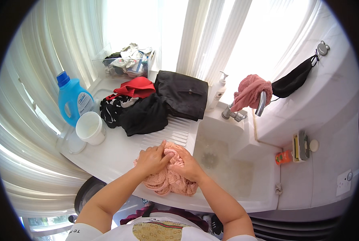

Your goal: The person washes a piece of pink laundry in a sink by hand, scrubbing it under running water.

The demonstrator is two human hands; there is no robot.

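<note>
pressing down with left hand (pixel 152 159) and right hand (pixel 186 165), both closed on and gripping pink cloth (pixel 169 180), bunching at near edge of ribbed drainboard (pixel 175 134), just left of sink basin (pixel 227 164).

Left hand (pixel 152 158), right hand (pixel 186 164) — side by side, fingers curled (palms down).
</note>
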